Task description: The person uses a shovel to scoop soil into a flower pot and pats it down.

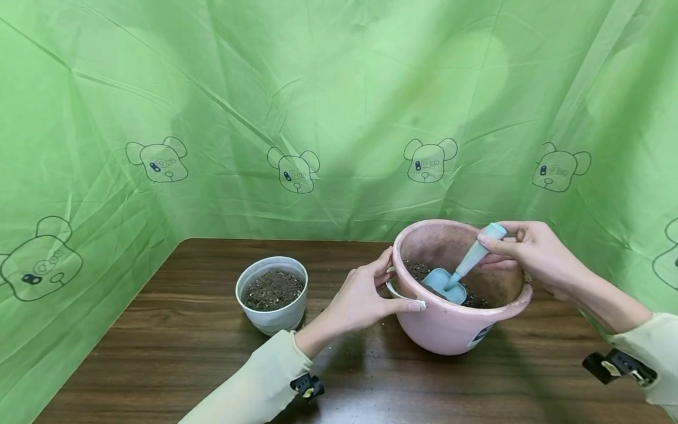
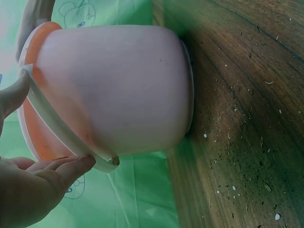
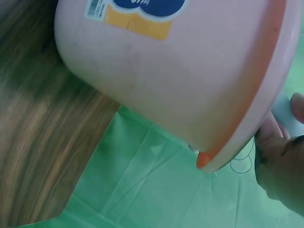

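A pink bucket (image 1: 445, 330) with dark soil in its bottom stands at the right of the table. My left hand (image 1: 362, 294) grips its left rim and the white bail handle (image 2: 57, 123), the thumb in front and the fingers toward the back. Over the bucket's right rim reaches my right hand (image 1: 521, 250), pinching the light-blue handle of a small garden trowel (image 1: 474, 256). The trowel's blue blade points down into the bucket, against the soil (image 1: 418, 271). In the right wrist view the bucket wall (image 3: 166, 80) fills most of the picture, and the blade is hidden.
A pale grey flowerpot (image 1: 275, 321) filled with soil stands left of the bucket, close to my left forearm. Crumbs of soil and white specks lie on the wooden table (image 2: 237, 118). A green curtain (image 1: 339, 106) with bear drawings hangs behind and at both sides.
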Demonstrator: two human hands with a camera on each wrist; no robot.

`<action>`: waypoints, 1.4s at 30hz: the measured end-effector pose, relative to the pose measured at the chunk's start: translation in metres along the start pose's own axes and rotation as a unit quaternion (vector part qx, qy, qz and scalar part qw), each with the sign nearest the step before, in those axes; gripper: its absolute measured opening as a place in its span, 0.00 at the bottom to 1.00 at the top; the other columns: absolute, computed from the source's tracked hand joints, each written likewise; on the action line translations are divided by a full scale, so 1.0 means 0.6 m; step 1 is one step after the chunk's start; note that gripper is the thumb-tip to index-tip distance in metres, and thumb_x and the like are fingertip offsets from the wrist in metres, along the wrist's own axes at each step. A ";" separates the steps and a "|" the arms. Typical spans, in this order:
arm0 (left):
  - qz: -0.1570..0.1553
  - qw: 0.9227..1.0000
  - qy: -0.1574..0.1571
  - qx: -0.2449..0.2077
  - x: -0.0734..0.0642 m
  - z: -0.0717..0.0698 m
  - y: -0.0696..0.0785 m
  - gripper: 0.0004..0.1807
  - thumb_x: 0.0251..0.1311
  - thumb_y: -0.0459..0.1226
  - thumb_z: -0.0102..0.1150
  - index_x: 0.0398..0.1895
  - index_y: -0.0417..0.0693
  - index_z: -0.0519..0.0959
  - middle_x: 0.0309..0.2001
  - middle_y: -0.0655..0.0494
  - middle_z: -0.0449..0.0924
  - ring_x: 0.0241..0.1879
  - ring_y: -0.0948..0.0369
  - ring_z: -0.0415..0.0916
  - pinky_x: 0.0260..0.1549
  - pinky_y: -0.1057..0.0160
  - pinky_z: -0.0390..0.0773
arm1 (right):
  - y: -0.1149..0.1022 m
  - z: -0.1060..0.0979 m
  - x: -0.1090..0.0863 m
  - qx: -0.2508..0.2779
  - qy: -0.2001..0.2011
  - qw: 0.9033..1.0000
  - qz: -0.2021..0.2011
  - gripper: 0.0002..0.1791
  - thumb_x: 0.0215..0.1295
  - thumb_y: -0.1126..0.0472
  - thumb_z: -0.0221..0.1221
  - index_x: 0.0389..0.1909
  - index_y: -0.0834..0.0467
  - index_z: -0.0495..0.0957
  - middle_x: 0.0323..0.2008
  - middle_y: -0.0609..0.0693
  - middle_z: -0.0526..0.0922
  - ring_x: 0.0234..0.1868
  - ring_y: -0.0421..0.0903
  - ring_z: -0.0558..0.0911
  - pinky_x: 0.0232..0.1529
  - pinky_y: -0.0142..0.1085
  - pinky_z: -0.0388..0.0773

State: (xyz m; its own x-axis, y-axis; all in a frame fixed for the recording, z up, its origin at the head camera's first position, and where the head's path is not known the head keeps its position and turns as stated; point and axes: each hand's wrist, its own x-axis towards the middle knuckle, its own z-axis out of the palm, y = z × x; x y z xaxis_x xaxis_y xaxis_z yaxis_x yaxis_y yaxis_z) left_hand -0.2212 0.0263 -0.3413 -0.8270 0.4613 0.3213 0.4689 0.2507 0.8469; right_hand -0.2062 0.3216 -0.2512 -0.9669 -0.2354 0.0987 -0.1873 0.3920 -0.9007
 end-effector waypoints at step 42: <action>-0.003 1.000 -0.006 0.003 0.000 -0.003 0.001 0.62 0.34 0.61 0.74 0.74 0.58 0.52 0.69 0.66 0.56 0.58 0.62 0.70 0.55 0.66 0.69 | 0.015 -0.020 -0.009 0.306 0.043 0.946 0.095 0.10 0.68 0.61 0.57 0.41 0.66 0.76 0.36 0.62 0.84 0.39 0.57 0.84 0.46 0.44 0.78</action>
State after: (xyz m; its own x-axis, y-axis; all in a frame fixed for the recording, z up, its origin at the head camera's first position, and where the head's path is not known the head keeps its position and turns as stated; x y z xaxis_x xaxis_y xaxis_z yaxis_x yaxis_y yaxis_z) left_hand -0.2216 0.0249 -0.3399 -0.8263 0.4693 0.3116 0.4657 0.2577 0.8466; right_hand -0.2050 0.3373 -0.2548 -0.9886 -0.1278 -0.0802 0.1020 -0.1747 -0.9793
